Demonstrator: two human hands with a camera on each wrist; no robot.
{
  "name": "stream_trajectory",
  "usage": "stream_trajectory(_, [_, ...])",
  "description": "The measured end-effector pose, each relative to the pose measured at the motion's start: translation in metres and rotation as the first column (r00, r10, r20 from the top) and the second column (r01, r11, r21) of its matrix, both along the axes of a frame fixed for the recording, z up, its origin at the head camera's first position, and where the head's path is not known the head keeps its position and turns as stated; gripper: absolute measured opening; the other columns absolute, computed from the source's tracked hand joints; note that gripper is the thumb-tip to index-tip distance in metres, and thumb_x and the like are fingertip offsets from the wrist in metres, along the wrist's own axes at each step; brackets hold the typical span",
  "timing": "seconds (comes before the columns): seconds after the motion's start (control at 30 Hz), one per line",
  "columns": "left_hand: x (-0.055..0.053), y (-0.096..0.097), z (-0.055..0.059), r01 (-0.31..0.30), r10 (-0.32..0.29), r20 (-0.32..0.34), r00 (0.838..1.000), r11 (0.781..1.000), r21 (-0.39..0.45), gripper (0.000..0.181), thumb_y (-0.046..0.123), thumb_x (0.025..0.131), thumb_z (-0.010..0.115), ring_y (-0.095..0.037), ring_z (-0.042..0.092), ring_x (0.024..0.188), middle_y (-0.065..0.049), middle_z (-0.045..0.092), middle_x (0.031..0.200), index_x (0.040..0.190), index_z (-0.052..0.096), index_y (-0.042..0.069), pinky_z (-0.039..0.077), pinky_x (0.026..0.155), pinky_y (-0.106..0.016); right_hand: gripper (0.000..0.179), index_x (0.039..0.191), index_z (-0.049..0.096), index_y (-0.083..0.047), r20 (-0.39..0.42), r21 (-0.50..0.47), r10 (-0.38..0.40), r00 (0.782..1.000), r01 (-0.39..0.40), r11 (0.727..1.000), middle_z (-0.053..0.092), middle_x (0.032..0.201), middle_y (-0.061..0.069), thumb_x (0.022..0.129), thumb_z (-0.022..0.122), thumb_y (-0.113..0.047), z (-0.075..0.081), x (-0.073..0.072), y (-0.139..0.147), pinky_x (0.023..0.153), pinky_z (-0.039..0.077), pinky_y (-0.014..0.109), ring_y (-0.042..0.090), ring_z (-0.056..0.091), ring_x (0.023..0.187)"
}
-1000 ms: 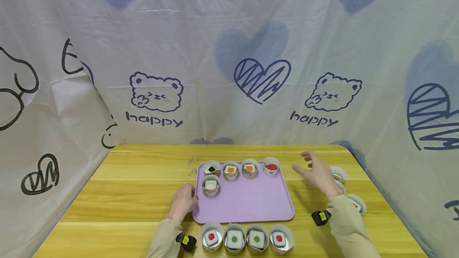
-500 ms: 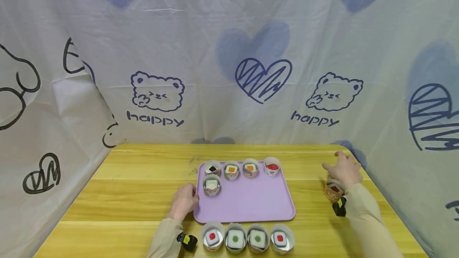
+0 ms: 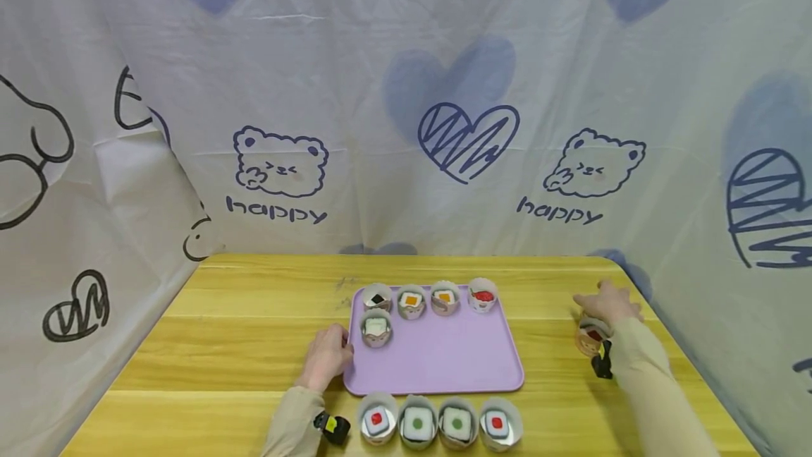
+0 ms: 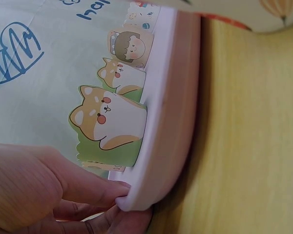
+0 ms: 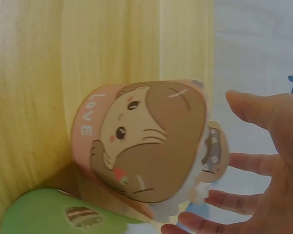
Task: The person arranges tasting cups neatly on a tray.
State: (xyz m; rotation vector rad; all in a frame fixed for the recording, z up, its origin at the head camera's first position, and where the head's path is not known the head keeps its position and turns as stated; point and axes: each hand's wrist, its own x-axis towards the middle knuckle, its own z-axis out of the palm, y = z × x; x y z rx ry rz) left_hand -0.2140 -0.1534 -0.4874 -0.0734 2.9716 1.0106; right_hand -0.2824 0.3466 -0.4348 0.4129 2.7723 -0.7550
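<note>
The lilac tray (image 3: 444, 358) lies on the table with several paper cake cups on it. My left hand (image 3: 323, 357) pinches its left rim, thumb above and fingers below in the left wrist view. At the right of the table, my right hand (image 3: 607, 303) hovers over a group of cups, fingers spread. In the right wrist view, a pink paper cup (image 5: 136, 141) with a printed face stands just beyond the fingertips. A green cup (image 5: 53, 214) stands beside it. From the head view, sleeve and hand hide most of that group; one cup (image 3: 590, 339) shows beside the wrist.
A row of several cups holding square sweets, such as one with a green dot (image 3: 419, 424), stands along the tray's near side. On the tray, cups line the far edge, including a red-filled one (image 3: 483, 296). A printed curtain (image 3: 374, 90) closes off the back.
My right hand has moved right, away from the tray's side to over the right-hand cups, then lowered slightly. My left hand has kept its hold on the tray rim.
</note>
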Motion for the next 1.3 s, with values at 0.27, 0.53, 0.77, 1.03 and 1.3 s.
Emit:
stream_trajectory(0.27, [0.000, 0.000, 0.000, -0.009, 0.009, 0.006, 1.000, 1.000, 0.012, 0.008, 0.001, 0.087, 0.063, -0.022, 0.057, 0.071, -0.012, 0.065, 0.081, 0.092, 0.068, -0.003, 0.046, 0.061, -0.030, 0.087, 0.152, 0.015, 0.014, 0.050, 0.020, 0.029, 0.998, -0.030, 0.999, 0.012, 0.149, 0.050, 0.098, 0.049, -0.044, -0.008, -0.005, 0.004, 0.110, 0.023, 0.075, 0.069, 0.012, 0.136])
stream_trajectory(0.53, [0.000, 0.001, -0.001, -0.012, 0.012, 0.005, 1.000, 1.000, 0.014, 0.009, 0.001, 0.086, 0.063, -0.022, 0.056, 0.071, -0.013, 0.064, 0.081, 0.093, 0.067, -0.004, 0.046, 0.061, -0.030, 0.086, 0.147, 0.021, 0.018, 0.044, 0.075, 0.046, 0.998, -0.049, 0.996, 0.025, 0.144, 0.049, 0.094, 0.054, -0.041, -0.015, -0.009, 0.007, 0.106, 0.034, 0.069, 0.066, 0.025, 0.131])
stream_trajectory(0.77, [0.000, 0.001, 0.000, 0.000, 0.000, 0.000, 1.000, 1.000, 0.009, 0.011, 0.001, 0.086, 0.063, -0.023, 0.057, 0.073, -0.014, 0.065, 0.083, 0.094, 0.067, -0.005, 0.048, 0.063, -0.032, 0.077, 0.137, 0.032, 0.019, 0.001, 0.075, 0.052, 0.999, -0.052, 0.996, 0.039, 0.132, 0.045, 0.086, 0.060, -0.031, -0.019, -0.010, 0.010, 0.094, 0.039, 0.065, 0.062, 0.039, 0.119])
stream_trajectory(1.03, [0.000, 0.000, 0.000, -0.002, 0.002, -0.003, 1.000, 1.000, 0.004, 0.010, 0.001, 0.086, 0.063, -0.023, 0.058, 0.073, -0.014, 0.066, 0.083, 0.093, 0.067, -0.005, 0.048, 0.063, -0.032, 0.067, 0.125, 0.041, 0.018, -0.046, 0.072, 0.054, 0.997, -0.051, 0.996, 0.049, 0.122, 0.041, 0.082, 0.065, -0.027, -0.022, -0.011, 0.012, 0.088, 0.041, 0.061, 0.058, 0.046, 0.109])
stream_trajectory(1.3, [0.000, 0.001, 0.000, -0.003, 0.003, 0.000, 1.000, 1.000, 0.004, 0.010, 0.002, 0.087, 0.063, -0.023, 0.058, 0.073, -0.014, 0.066, 0.084, 0.093, 0.068, -0.004, 0.048, 0.063, -0.033, 0.060, 0.129, 0.040, 0.019, -0.062, 0.055, 0.047, 0.997, -0.044, 0.998, 0.047, 0.125, 0.044, 0.087, 0.054, -0.022, -0.025, -0.010, 0.014, 0.093, 0.038, 0.066, 0.061, 0.044, 0.113])
